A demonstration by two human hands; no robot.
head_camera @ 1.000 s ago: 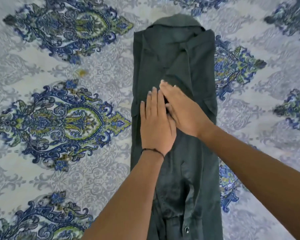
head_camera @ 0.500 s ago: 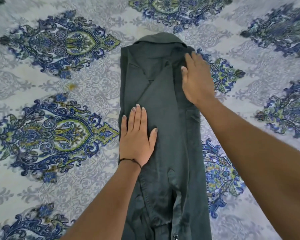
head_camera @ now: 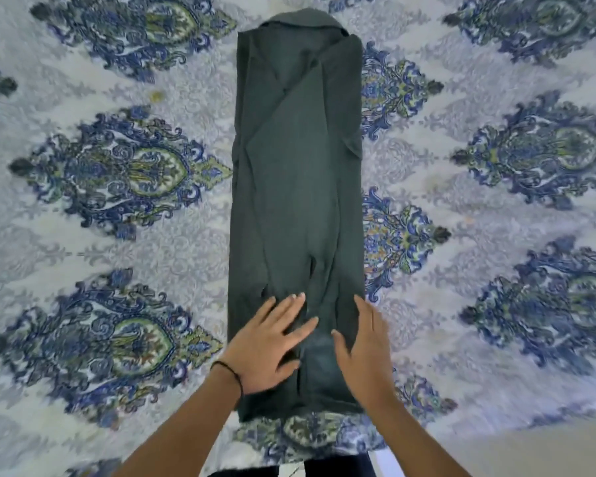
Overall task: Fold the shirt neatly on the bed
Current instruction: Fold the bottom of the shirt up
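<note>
A dark green shirt lies on the bed as a long narrow strip, both sides folded inward, collar at the far end. My left hand rests flat on the shirt's near left part, fingers spread, a black band on its wrist. My right hand lies flat on the near right edge of the shirt, fingers together. Neither hand grips the cloth. The hem runs just behind the hands, close to the bed's front edge.
The bedsheet is pale with blue and green paisley medallions and spreads wide on both sides of the shirt. The bed's front edge shows at the lower right, with beige floor beyond it.
Both hands have slid from the shirt's upper and middle parts down to its near end. The view has pulled back, so the whole strip and its hem show now.
</note>
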